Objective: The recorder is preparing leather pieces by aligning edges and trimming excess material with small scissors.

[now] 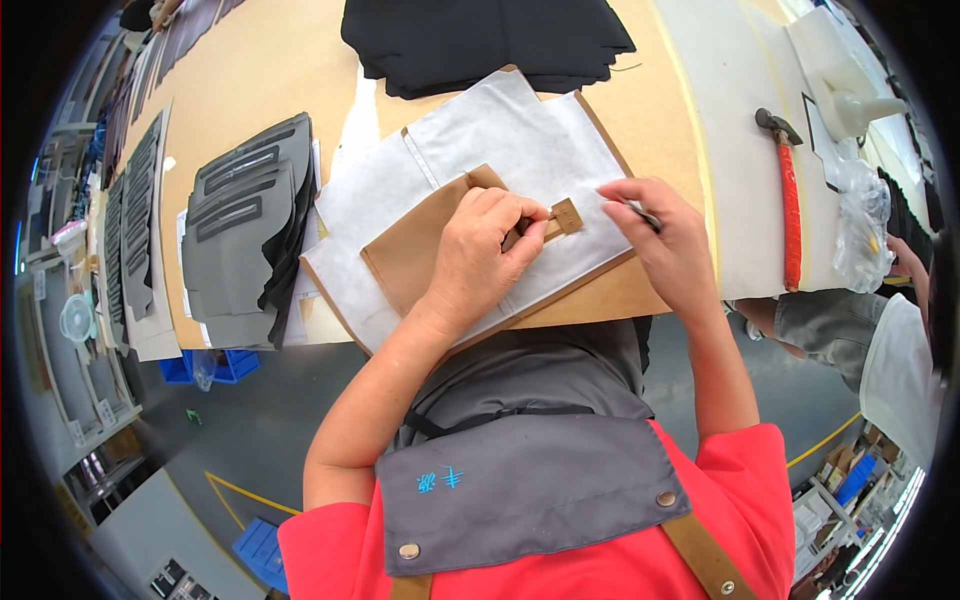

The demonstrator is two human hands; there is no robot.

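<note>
My left hand [485, 245] is closed in a pinch over the brown panel [400, 245], its fingers on a narrow brown strap. The strap ends in a small square brown tab [567, 214] with stitch marks or holes, sticking out to the right of my fingers. My right hand [665, 240] hovers to the right of the tab, fingers curled round a slim dark tool [645, 216]; most of it is hidden in the palm. Beneath both hands lies a larger piece with white backing [570, 150] and brown edges, set at a slant on the table.
Black cut pieces [480, 40] are stacked at the far side. Grey pieces with slots [250, 200] lie in a stack to the left. A red-handled hammer [790, 200] and clear plastic wrap [862, 225] are on the right. Another person's leg [820, 320] shows beyond the table's right edge.
</note>
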